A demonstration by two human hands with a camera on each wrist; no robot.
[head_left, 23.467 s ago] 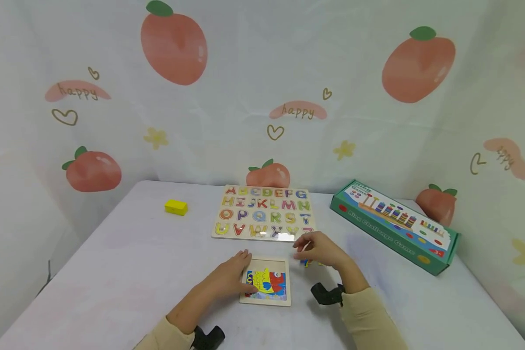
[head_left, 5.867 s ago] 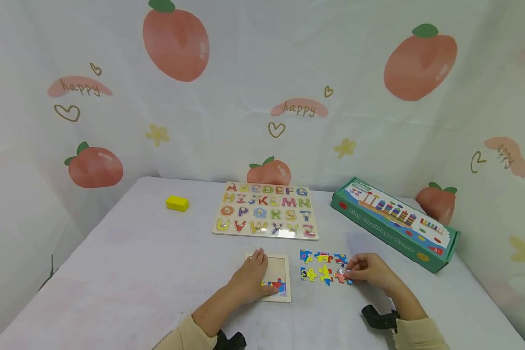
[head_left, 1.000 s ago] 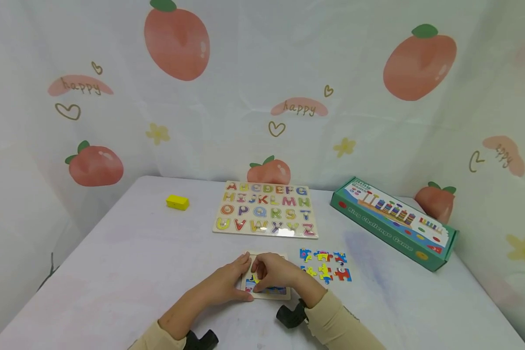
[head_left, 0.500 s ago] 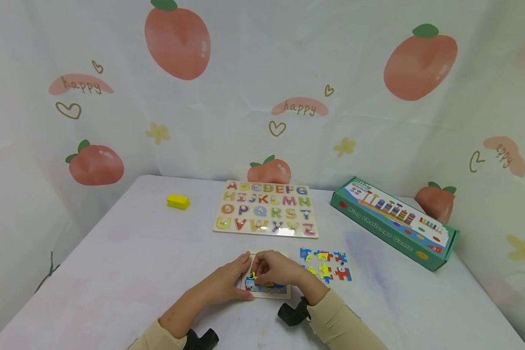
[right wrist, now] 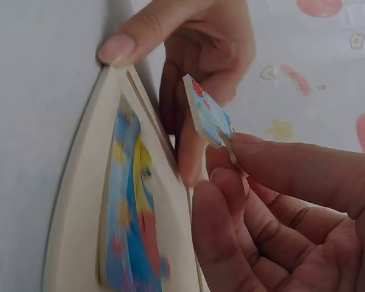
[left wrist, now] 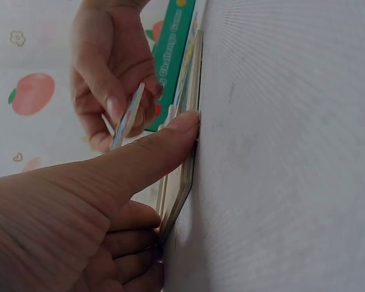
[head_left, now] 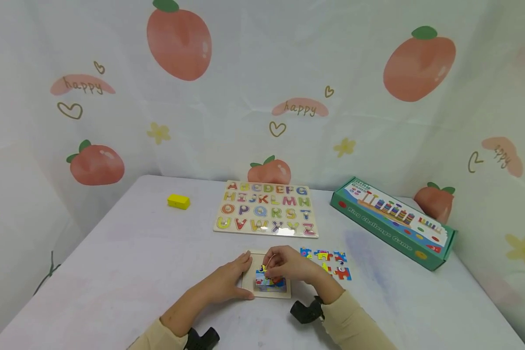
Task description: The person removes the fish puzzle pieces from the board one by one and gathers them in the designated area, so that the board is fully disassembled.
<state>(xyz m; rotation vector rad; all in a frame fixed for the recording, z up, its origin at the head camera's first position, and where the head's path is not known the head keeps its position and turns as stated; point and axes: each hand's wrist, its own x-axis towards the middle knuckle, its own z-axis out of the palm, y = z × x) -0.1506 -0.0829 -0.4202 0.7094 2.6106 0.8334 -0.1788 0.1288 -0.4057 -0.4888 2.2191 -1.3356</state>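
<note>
The wooden puzzle tray (head_left: 250,279) lies flat on the table, with assembled pieces along its near side, as the right wrist view shows. My left hand (head_left: 225,282) grips the tray's left side, thumb at the near corner and fingers toward the far corner. Over the tray, my right hand (head_left: 292,265) pinches a puzzle piece (right wrist: 205,109) between thumb and fingertips. The piece is tilted, light blue with a red patch, and raised clear of the tray. Several loose puzzle pieces (head_left: 342,273) lie right of the tray, some hidden behind my right hand.
Behind the tray lies a wooden alphabet board (head_left: 267,235). A green Ring Challenge Game box (head_left: 391,223) stands at the back right, and a yellow block (head_left: 178,201) at the back left. A fruit-printed cloth (head_left: 227,121) hangs behind the table.
Half a second ago my right hand was low at the tray's left part; now it has lifted and shifted right with the piece. Earlier it was at the loose pieces. My left hand stays put.
</note>
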